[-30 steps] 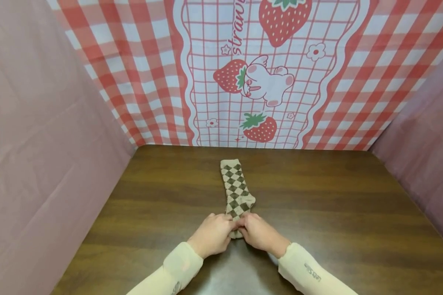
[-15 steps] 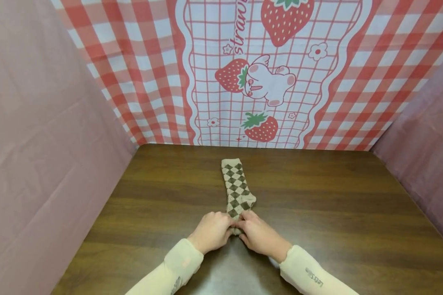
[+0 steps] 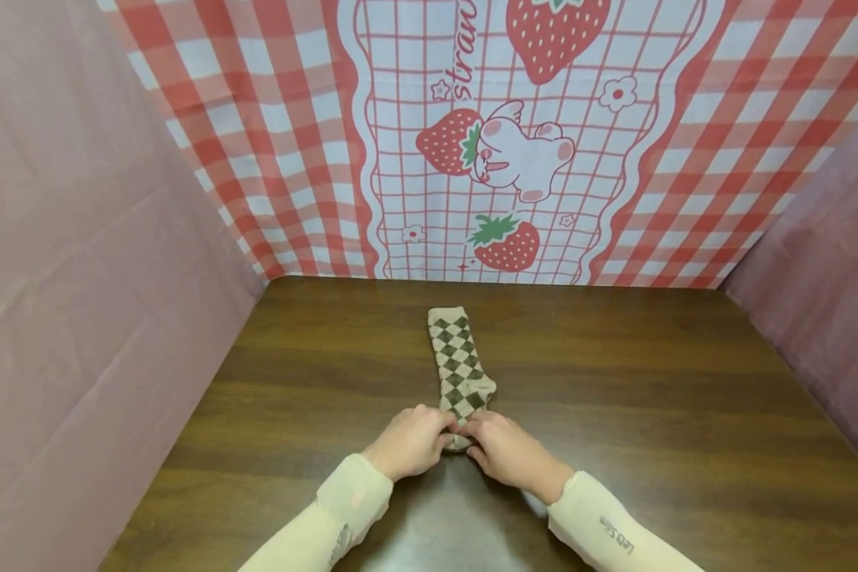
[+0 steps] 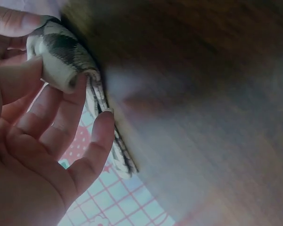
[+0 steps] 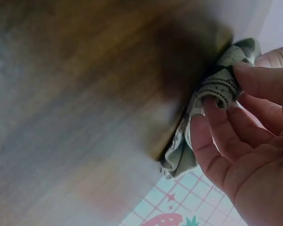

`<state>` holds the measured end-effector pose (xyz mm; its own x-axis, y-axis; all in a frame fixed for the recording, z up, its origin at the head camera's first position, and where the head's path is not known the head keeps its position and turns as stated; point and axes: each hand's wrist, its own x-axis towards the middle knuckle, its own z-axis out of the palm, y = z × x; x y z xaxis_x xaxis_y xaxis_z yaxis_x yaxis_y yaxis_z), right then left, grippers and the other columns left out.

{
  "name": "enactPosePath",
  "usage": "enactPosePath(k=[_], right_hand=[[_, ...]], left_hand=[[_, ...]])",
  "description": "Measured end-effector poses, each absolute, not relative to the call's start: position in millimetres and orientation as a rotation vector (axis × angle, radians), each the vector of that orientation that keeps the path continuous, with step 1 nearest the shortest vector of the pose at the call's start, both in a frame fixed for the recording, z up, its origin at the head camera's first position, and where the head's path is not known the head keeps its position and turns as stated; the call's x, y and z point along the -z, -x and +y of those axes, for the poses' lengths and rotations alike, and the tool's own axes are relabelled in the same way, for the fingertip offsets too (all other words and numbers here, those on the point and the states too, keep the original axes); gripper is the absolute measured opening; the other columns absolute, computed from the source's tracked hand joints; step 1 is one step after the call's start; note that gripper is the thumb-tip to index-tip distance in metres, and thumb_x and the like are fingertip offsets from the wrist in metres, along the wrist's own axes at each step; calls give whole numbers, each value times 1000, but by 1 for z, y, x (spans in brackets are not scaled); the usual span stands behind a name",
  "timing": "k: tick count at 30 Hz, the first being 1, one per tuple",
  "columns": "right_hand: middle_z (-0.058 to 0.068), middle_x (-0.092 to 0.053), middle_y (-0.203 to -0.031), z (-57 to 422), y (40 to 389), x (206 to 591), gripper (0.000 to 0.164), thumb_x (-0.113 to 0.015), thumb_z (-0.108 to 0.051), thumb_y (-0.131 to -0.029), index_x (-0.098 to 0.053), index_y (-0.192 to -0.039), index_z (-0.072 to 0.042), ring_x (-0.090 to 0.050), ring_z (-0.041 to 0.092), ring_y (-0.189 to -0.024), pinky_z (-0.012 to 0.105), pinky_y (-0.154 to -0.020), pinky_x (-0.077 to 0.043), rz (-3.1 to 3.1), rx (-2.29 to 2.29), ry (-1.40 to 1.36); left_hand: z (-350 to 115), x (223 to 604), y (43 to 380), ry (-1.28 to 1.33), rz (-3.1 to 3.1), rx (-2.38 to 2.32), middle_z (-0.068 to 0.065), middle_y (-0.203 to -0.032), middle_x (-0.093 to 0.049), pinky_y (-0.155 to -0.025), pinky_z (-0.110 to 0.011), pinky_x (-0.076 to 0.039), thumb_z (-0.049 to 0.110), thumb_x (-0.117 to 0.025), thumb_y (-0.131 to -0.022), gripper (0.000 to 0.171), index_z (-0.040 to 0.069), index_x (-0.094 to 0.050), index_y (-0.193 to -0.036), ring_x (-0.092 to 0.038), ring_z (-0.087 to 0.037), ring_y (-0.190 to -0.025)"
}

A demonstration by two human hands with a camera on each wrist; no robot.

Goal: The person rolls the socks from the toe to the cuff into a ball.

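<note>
A beige sock (image 3: pixel 457 357) with dark diamonds lies lengthwise on the table, cuff at the far end and heel bulging to the right. Its near toe end is curled up into a small roll. My left hand (image 3: pixel 409 443) pinches the left side of that roll, and my right hand (image 3: pixel 513 451) the right side. In the left wrist view the thumb presses on the rolled sock (image 4: pixel 61 52) with fingers beyond it. The right wrist view shows the roll's spiral edge on the sock (image 5: pixel 219 89) between thumb and fingers. Part of the toe is hidden by the hands.
The brown wooden table (image 3: pixel 615 373) extends to both sides of the sock. Behind it hangs a red-and-white checked strawberry cloth (image 3: pixel 400 183). Pink cloth (image 3: pixel 100 278) walls off the left, and another pink cloth (image 3: pixel 822 262) the right.
The near end of the sock has curled further, and its edge sits slightly farther from me. Both hands stay at the toe with small finger shifts, now slightly apart.
</note>
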<state>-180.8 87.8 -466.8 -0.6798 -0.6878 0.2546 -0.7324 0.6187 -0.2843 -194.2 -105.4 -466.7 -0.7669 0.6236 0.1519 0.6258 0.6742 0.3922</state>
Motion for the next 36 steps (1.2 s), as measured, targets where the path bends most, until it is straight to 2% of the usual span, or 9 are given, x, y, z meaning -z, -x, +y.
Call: enactPosePath(k=[9,14,22,28,32,36], right_hand=[[3,-68,-82,89,187,463,15,-75,4,-79,-68,-87,-6,-65,17,-75,35,-67,-54,-2784,-685,-1121],[1,-68,-80,89,187,463,14,-74,4,-80,-68,-85,-7,-64,17,-75,36,-68,-53,-2798,-698,-1119],[1,-62,-86,88,184,465,13,-75,3,-80,-69,-88,-6,-61,17,-79,35,-72,-52,-2764,-651,-1121],[1,-65,-86,90,184,465,11,-74,3,-81,-71,-87,-6,-61,19,-80,37,-74,-52,-2758,-642,-1124],[1,-65,-83,89,186,468,12,-73,5,-81,-71,-85,-6,-62,17,-77,35,-72,-53,-2770,-654,-1126],[1,-63,-81,88,188,471,15,-72,7,-81,-70,-83,-8,-61,16,-75,33,-69,-53,-2781,-659,-1120]], left_hand=[[-107,469,196,965,-2855,879,9,-81,-65,-66,-27,-49,13,-71,-91,6,17,-67,-89,-58,-5,-70],[-107,469,197,949,-2865,889,10,-80,-66,-67,-27,-49,13,-73,-90,7,18,-69,-86,-59,-4,-70],[-107,467,198,948,-2886,860,9,-81,-67,-69,-27,-50,13,-71,-90,6,17,-72,-86,-60,-5,-71],[-104,466,195,967,-2867,757,7,-83,-70,-72,-31,-52,14,-70,-91,7,16,-76,-88,-64,-9,-75],[-103,466,192,970,-2836,722,9,-74,-66,-67,-32,-50,13,-70,-91,11,16,-74,-81,-59,-7,-66],[-102,467,190,953,-2819,742,9,-72,-59,-63,-30,-48,10,-70,-89,14,15,-72,-76,-54,-7,-64]])
